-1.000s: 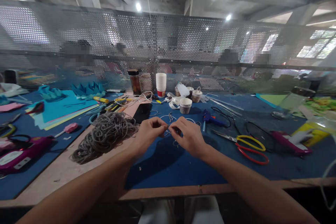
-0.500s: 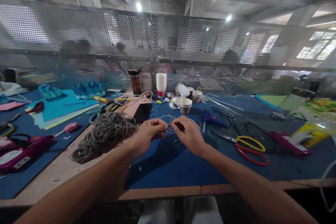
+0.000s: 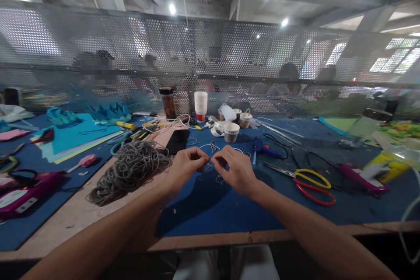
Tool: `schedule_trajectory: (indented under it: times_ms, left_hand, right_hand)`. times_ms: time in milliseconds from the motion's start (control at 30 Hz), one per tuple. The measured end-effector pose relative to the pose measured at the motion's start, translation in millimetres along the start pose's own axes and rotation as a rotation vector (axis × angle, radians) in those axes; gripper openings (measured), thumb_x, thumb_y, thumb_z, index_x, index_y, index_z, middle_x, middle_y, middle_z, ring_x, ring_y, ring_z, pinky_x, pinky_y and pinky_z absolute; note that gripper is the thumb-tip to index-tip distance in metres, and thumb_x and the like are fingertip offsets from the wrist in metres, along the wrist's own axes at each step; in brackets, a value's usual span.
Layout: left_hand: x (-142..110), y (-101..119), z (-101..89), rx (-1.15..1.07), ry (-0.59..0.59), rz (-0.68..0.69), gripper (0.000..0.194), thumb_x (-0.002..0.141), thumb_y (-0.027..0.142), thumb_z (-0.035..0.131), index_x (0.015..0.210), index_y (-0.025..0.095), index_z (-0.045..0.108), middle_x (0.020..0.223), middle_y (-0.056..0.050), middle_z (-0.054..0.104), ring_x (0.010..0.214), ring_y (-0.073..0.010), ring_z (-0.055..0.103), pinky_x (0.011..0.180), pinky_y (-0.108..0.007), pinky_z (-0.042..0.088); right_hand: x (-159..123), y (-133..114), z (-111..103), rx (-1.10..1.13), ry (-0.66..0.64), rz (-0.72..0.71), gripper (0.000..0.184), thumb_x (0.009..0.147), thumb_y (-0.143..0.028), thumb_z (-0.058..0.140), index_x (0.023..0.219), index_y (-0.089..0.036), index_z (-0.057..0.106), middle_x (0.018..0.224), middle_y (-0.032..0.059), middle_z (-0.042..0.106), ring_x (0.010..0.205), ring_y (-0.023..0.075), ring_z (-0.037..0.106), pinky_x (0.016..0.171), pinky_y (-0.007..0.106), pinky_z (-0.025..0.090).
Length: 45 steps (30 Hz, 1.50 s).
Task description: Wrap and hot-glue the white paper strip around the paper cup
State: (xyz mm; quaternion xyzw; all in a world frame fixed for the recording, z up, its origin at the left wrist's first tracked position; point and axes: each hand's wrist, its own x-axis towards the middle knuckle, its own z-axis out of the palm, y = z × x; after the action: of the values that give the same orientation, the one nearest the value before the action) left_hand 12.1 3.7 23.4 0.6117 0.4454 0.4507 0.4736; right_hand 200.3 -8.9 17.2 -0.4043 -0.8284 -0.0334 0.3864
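My left hand and my right hand meet fingertip to fingertip above the blue mat. Both are closed in a pinch on a thin grey cord, most of it hidden by the fingers. Just behind them, a white ring lies partly covered by the hands, with a bit of grey cord at its far side. A loose heap of grey cord lies left of my left hand. A small paper cup with lettering stands beyond the ring.
To the right lie a blue glue gun and scissors with red and yellow handles. A black phone, stacked paper cups and a brown jar are farther back. A perforated metal screen closes off the far side.
The fingertips drew slightly apart half a second ago and are close together again now. The right fingers shifted a little; the things on the table have stayed in place.
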Motion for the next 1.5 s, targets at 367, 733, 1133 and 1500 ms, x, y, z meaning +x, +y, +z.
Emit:
schedule_trajectory:
  times_ms: [367,733,1133,1500]
  left_hand:
    - [-4,16,0.4,-0.235,-0.076,-0.188,0.014,0.068,0.024,0.074,0.063,0.016,0.064,0.07,0.002,0.056,0.062,-0.0087,0.047,0.059,-0.021,0.042]
    - [-3,7,1.6,-0.316,-0.062,-0.209,0.016,0.071,0.028,0.076,0.068,0.016,0.065,0.065,0.004,0.054,0.059,-0.0078,0.048,0.061,-0.021,0.043]
    - [-1,1,1.5,-0.03,0.031,-0.009,0.015,0.073,0.03,0.073,0.07,0.016,0.068,0.068,-0.001,0.061,0.061,-0.0124,0.054,0.06,-0.026,0.046]
    - [-4,17,0.6,-0.257,-0.073,-0.214,0.015,0.065,0.026,0.076,0.061,0.017,0.064,0.067,0.003,0.055,0.06,-0.0088,0.046,0.059,-0.022,0.042]
  right_hand:
    - [3,3,2,0.2,0.019,0.146,0.013,0.098,-0.028,0.054,0.091,-0.022,0.062,0.086,0.0016,0.066,0.074,0.0149,0.061,0.067,0.026,0.044]
    - [0,0,3,0.051,-0.03,0.055,0.015,0.098,-0.027,0.053,0.097,-0.021,0.066,0.091,0.0036,0.067,0.076,0.0149,0.062,0.07,0.026,0.044]
    - [0,0,-3,-0.051,-0.005,0.004,0.018,0.099,-0.031,0.051,0.095,-0.022,0.065,0.09,0.0043,0.067,0.076,0.0158,0.061,0.07,0.028,0.042]
    - [4,2,1,0.215,0.026,0.175,0.015,0.098,-0.031,0.054,0.09,-0.022,0.063,0.087,0.0019,0.066,0.072,0.0149,0.061,0.066,0.026,0.045]
